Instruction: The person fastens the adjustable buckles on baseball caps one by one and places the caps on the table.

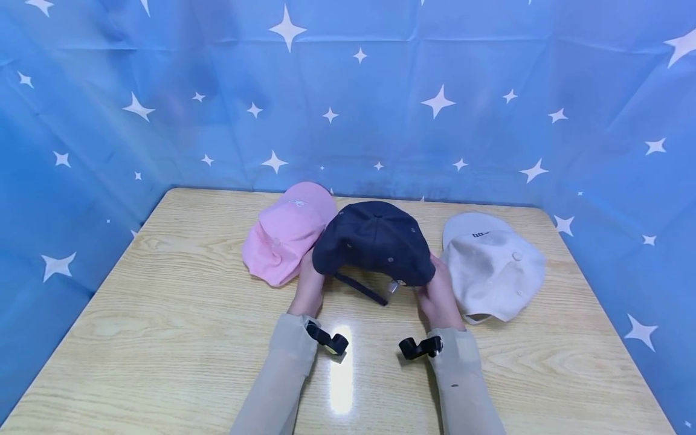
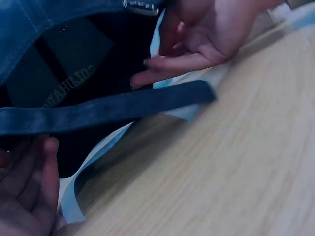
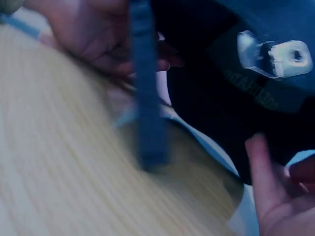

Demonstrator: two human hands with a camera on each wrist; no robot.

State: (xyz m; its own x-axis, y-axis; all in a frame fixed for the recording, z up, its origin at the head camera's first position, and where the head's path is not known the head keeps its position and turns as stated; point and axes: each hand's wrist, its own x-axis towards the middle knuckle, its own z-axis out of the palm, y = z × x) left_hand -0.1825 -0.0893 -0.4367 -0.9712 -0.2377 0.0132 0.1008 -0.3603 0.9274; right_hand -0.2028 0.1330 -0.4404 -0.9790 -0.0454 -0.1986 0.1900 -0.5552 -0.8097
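A dark navy baseball cap is held between both hands in the middle of the table, its back opening toward me. My left hand grips its left side and my right hand its right side; the cap covers most of the fingers. The undone strap hangs loose across the opening, and a metal buckle is on the other side. Faint lettering shows inside the cap. The thumbs lie at the inner edge in the wrist views.
To the left lies a pink cap, partly behind the navy one. A light grey cap with dark lettering lies right of my right hand. The wooden table meets a blue star-patterned cloth at the back and sides.
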